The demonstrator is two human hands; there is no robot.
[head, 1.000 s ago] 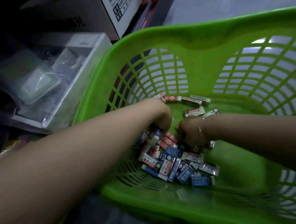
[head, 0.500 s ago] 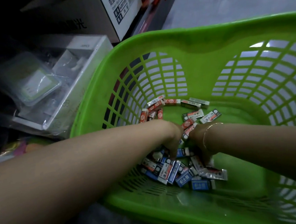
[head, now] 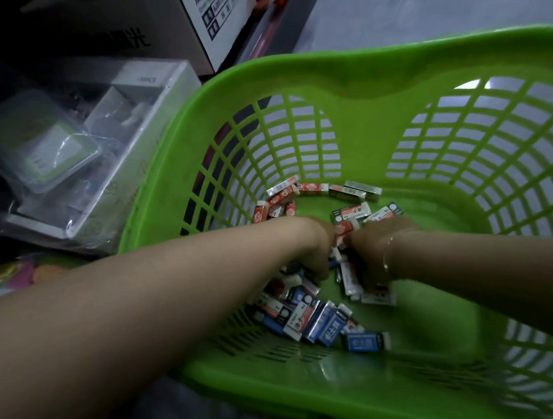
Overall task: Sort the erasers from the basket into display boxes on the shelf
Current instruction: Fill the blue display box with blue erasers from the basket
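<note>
both hands, left hand [head: 313, 253] and right hand [head: 370, 251], dig among erasers [head: 312, 317] in the green basket [head: 373, 75]; grip unclear.

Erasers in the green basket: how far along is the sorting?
Done: nothing visible; no display boxes or shelf in view. In hand: left hand and right hand are down in the erasers, grip hidden. Left: many red-sleeved erasers and blue-sleeved ones remain in the green basket.

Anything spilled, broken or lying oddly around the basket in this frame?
Nothing stands out. The erasers lie jumbled, but all sit on the floor of the green basket, none outside it. Both the left hand and right hand are down in the pile; their fingers are hidden.
</note>
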